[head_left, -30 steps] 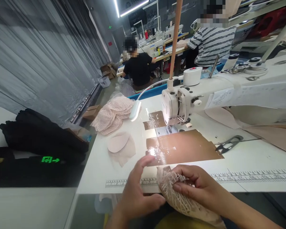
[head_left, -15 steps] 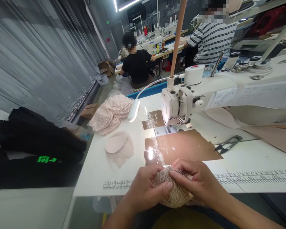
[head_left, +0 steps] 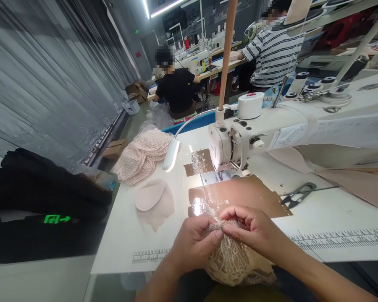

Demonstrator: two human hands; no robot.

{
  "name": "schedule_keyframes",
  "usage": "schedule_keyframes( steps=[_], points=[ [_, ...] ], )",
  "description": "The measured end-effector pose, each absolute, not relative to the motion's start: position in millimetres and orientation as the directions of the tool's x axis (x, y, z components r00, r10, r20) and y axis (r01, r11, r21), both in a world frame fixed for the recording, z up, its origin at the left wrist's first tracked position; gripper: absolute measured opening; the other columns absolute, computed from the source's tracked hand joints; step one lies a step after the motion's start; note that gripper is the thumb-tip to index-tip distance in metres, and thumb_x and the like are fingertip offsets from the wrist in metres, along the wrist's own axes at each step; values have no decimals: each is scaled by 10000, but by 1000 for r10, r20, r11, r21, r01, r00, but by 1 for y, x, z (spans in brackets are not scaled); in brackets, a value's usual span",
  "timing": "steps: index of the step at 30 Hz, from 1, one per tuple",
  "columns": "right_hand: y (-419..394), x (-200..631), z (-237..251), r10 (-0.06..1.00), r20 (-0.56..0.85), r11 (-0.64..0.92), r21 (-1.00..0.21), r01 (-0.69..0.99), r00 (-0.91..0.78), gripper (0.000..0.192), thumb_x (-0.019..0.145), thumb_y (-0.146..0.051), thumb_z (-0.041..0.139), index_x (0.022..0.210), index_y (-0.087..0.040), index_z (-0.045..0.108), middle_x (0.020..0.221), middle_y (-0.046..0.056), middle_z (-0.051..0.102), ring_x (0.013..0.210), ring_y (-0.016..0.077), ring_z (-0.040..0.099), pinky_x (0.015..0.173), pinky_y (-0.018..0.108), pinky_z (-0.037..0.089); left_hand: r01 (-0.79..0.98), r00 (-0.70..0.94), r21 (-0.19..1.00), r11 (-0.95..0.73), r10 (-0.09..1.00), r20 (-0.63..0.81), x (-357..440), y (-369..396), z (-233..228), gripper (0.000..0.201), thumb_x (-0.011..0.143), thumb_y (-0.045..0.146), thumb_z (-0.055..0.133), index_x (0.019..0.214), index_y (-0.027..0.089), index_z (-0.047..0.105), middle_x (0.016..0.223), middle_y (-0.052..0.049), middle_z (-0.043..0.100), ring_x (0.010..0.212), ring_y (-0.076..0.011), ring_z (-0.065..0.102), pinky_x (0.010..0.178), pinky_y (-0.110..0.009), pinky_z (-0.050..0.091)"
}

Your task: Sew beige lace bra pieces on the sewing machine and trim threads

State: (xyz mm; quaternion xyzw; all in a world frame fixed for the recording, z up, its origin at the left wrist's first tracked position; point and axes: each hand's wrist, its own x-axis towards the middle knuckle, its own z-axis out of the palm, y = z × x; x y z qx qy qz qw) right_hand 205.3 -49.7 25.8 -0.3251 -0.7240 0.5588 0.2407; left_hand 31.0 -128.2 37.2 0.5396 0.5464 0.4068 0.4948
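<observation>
A beige lace cup piece (head_left: 228, 260) hangs over the table's front edge, gathered along its upper rim. My left hand (head_left: 197, 241) pinches that rim between thumb and fingers. Close beside it, my right hand (head_left: 248, 228) is closed on the same rim, thumb toward the left thumb. Just beyond my hands lies a brown glossy sheet (head_left: 239, 193) on the sewing machine bed. The white sewing machine (head_left: 227, 144) stands above it, its needle area lit. Black thread snips (head_left: 299, 195) rest to the right of the sheet.
Stacked lace cups (head_left: 141, 157) sit at the table's back left, near a small lamp (head_left: 171, 155). A smooth cup with sheer fabric (head_left: 154, 201) lies nearer. A ruler strip (head_left: 151, 255) runs along the front edge. Two people (head_left: 176, 90) work at machines beyond.
The lace cup has dropped lower and shows more of its netted surface below my hands. Both thumbs have come closer together on the rim. The view has shifted slightly.
</observation>
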Motion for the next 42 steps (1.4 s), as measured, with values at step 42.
schedule_keyframes(
  steps=[42],
  points=[
    [16,215,-4,637,179,752,-355,555,-750,307,769,5,437,864,-179,663,917,79,637,809,204,573,666,298,455,807,242,556,-202,970,1,64,-44,36,226,858,255,487,722,151,634,683,-103,566,703,-244,518,664,-364,411]
  ],
)
